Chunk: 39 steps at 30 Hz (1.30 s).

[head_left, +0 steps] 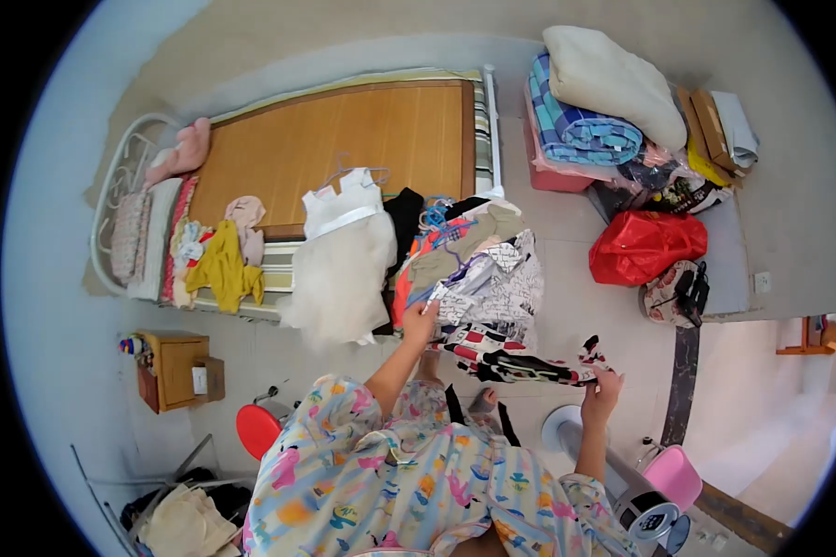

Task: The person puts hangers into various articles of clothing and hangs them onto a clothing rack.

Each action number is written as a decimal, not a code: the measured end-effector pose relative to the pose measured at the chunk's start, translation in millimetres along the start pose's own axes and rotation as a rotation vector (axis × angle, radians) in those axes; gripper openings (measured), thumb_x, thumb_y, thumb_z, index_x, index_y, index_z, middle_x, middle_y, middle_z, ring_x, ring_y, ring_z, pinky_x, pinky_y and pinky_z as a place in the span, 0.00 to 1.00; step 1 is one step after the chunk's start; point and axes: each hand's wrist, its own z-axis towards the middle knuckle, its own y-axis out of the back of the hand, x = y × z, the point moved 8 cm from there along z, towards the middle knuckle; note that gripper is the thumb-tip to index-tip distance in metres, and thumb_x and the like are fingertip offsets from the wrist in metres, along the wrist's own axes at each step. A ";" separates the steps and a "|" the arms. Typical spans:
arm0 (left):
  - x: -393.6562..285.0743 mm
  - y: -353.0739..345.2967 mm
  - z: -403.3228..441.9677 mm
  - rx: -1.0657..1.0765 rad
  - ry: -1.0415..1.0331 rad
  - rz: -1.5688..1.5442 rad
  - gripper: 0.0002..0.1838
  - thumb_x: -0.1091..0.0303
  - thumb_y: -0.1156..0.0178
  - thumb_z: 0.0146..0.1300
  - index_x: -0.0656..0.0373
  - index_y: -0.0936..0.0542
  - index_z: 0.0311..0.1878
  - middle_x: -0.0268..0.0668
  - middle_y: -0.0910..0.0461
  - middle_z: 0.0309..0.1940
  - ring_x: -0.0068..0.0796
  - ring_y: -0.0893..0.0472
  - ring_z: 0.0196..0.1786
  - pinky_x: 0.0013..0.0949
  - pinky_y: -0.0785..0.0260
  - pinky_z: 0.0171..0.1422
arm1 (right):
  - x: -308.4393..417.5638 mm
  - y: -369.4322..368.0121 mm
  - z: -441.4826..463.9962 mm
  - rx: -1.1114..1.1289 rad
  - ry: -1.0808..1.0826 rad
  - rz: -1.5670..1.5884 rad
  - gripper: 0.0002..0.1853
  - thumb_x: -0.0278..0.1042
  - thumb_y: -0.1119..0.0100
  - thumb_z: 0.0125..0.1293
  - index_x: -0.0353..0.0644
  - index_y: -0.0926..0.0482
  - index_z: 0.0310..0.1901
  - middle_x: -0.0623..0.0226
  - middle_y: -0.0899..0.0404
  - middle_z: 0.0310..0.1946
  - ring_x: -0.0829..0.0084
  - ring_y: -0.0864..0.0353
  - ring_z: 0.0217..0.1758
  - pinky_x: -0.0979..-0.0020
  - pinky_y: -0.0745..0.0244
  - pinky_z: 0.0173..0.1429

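Observation:
A black, red and white patterned garment (pixel 515 360) stretches between my two hands, above the floor. Its right end is pinched in my right hand (pixel 603 388). At its left end my left hand (pixel 422 320) is closed at the edge of the clothes, on patterned cloth. Just beyond lies a pile of clothes (pixel 478 251) at the bed's edge, with a white garment with black writing (pixel 520 288) hanging down. A white dress (pixel 346 269) on a hanger lies left of the pile, over black cloth.
The bed (pixel 344 139) has a brown mat. A yellow garment (pixel 223 266) lies on its left part. A red bag (pixel 646 247) and folded bedding (pixel 581 125) are at the right. A red stool (pixel 258 431) and a pink stool (pixel 673 477) stand near me.

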 end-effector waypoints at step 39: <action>-169.9 207.7 -286.2 -0.048 -0.418 0.019 0.13 0.73 0.34 0.56 0.62 0.17 0.46 0.40 0.30 0.62 0.37 0.29 0.63 0.35 0.39 0.67 | 21.7 88.0 -2.0 0.023 0.230 0.149 0.18 0.19 0.46 0.54 0.45 0.19 0.46 0.64 0.19 0.40 0.62 0.22 0.48 0.48 0.54 0.77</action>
